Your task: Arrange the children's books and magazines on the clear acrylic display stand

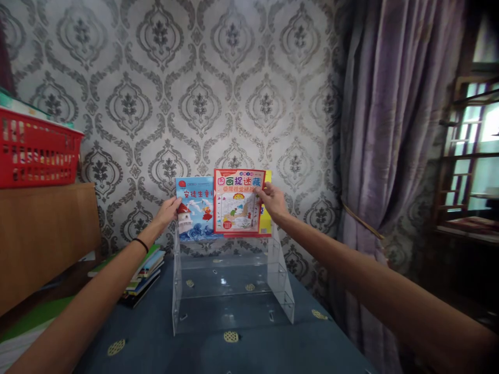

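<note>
A clear acrylic tiered rack (pixel 278 280) stands on the table in front of me. On its top tier are a blue picture book (pixel 195 221) at the left and a red-bordered picture book (pixel 237 202) overlapping its right side. A strip of a yellow book (pixel 266 224) shows behind the red-bordered one. My left hand (pixel 169 209) is closed at the blue book's left edge, thumb in front. My right hand (pixel 273 200) pinches the right edge of the red-bordered book. The fingers behind the books are hidden.
Stacked books (pixel 146 270) lie left of the rack. Further left, a red basket (pixel 39 148) sits on a wooden cabinet (pixel 50 234). The blue tablecloth (pixel 187 353) has pineapple prints. A patterned wall is behind the rack, and a purple curtain (pixel 390 130) hangs at the right.
</note>
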A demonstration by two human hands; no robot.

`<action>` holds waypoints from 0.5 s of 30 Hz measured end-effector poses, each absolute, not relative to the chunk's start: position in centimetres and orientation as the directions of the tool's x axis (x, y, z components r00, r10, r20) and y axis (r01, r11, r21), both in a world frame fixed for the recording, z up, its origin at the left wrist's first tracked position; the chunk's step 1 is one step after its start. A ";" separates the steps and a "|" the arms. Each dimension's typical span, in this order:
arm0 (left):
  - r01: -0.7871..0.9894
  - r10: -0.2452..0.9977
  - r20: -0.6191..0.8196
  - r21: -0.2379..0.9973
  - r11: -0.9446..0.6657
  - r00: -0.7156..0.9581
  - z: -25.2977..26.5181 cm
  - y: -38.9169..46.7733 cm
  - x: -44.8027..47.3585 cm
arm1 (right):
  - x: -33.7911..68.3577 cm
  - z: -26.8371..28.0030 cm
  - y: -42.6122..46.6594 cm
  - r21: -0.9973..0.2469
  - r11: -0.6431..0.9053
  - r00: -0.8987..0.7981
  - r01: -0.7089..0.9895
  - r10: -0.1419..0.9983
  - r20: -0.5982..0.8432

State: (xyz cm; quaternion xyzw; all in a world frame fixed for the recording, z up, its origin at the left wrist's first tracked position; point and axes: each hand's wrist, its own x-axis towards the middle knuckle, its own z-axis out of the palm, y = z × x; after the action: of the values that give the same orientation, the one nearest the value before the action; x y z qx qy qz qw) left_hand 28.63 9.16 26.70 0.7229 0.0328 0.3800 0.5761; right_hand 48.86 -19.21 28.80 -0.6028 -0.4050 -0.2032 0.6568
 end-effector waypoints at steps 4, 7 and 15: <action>-0.390 0.491 0.513 0.857 -0.337 0.704 26.7 9.2 28.7 | 50.2 28.7 -20.7 -0.642 0.179 0.611 0.746 0.200 0.766; -0.387 0.497 0.505 0.862 -0.327 0.705 26.7 9.1 28.6 | 51.1 28.6 -21.4 -0.650 0.167 0.624 0.742 0.182 0.760; -0.370 0.502 0.480 0.877 -0.307 0.720 26.8 9.1 28.4 | 52.3 28.0 -22.3 -0.662 0.128 0.638 0.739 0.187 0.747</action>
State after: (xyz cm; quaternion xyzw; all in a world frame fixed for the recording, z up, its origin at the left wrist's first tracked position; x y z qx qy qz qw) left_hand 28.36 9.10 26.76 0.7180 0.0458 0.3717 0.5867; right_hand 52.26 -22.29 27.98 -0.6256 -0.3697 -0.2111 0.6537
